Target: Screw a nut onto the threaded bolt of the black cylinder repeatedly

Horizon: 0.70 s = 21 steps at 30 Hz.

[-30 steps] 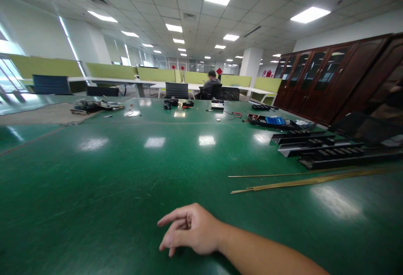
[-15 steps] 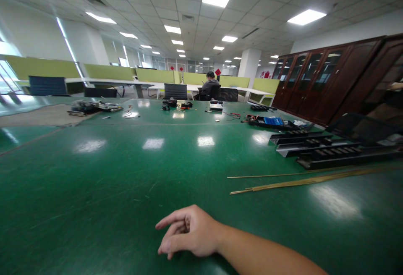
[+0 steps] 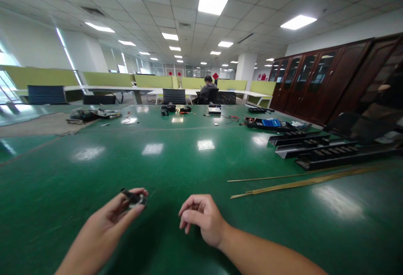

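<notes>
My left hand (image 3: 110, 220) is at the lower left, its thumb and fingers closed on a small dark object (image 3: 135, 199) with a pale, shiny part. The object is too blurred to identify. To its right, my right hand (image 3: 203, 218) hovers over the green table (image 3: 176, 166) with its fingers loosely curled. Nothing shows in it, and a gap separates the thumb from some fingers. The two hands are apart.
Thin brass-coloured rods (image 3: 283, 186) lie to the right, below black metal channels (image 3: 340, 155). Farther back are a black tray with blue parts (image 3: 270, 123), a white box (image 3: 214, 110) and a pile of parts (image 3: 83, 114). A person (image 3: 208, 90) sits beyond the table.
My left hand has come into view from below, holding the small dark object. My right hand has shifted right and slightly up, and its fingers are more curled.
</notes>
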### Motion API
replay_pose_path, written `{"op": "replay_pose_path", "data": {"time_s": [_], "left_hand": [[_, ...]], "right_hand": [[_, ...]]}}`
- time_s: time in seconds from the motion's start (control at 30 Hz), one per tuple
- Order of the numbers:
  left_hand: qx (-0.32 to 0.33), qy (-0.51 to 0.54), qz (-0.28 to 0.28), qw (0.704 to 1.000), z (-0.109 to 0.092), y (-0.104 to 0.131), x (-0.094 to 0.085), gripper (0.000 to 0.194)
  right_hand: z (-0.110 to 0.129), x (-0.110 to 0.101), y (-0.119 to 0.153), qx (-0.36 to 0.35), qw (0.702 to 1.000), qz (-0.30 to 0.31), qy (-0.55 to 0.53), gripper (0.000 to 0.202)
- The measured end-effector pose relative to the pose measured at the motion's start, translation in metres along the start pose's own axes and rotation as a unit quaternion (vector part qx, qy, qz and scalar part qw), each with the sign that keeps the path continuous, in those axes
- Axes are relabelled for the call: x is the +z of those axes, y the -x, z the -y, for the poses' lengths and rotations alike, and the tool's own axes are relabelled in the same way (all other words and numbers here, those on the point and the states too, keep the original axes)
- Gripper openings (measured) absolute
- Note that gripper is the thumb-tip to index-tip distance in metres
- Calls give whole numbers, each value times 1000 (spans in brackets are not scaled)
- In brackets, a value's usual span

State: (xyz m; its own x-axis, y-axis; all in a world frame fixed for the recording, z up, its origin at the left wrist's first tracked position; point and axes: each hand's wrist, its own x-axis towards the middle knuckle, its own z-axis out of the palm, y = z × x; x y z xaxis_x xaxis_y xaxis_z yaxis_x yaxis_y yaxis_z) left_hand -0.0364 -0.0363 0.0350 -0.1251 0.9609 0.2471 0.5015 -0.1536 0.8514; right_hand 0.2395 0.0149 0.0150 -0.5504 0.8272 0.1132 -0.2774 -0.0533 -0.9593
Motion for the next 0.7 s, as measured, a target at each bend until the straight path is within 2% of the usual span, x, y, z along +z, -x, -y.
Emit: {"op": "replay_pose_path", "data": {"time_s": [0.1,0.2,0.27,0.43,0.53,0.7], "left_hand": [[-8,13,100,995,-12,4,52,54],[14,-29,133,991,-20,9,75,50],[34,-56,137,988,-19,11,76,47],[89,-122,137,979,-4,15,65,31],[98,-129,126,979,2,15,62,31],[99,-120,100,983,1,16,60,36]], "right_hand": [[8,-5,0,-16,999,-15,28,22],[14,-7,3,-23,993,27,116,39],[13,-5,5,-48,985,30,160,41],[1,5,9,-89,964,-22,248,43],[0,6,11,-67,952,-18,299,46],[7,2,10,-31,953,16,302,44]]}}
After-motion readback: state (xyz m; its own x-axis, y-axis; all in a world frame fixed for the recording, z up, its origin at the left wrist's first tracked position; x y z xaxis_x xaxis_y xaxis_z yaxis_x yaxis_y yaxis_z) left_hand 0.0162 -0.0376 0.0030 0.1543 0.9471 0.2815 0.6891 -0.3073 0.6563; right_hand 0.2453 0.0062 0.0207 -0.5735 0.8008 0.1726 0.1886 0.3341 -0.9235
